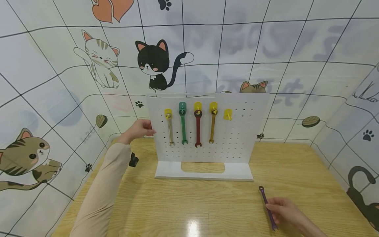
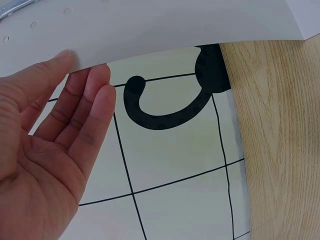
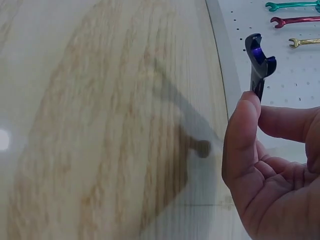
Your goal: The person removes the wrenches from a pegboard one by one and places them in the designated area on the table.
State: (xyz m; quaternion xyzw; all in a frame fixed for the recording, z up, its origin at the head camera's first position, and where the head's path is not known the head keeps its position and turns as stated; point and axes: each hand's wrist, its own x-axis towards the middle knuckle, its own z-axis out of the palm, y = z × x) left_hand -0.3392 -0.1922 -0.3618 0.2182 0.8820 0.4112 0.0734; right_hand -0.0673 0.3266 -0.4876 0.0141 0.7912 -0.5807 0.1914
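Observation:
My left hand holds the left edge of a white pegboard, thumb in front and fingers behind it. The left wrist view shows the thumb's tip at the board's edge. Low at the right, my right hand pinches a purple combination wrench between thumb and fingers. Its ring end points away toward the board; the open end shows in the right wrist view. On the board hang a silver wrench, a green wrench, a dark red wrench and a gold wrench.
A yellow hook right of the gold wrench bears nothing. The board's white base stands on a wooden table. A small black object lies left of it. A cat-printed sheet surrounds the table.

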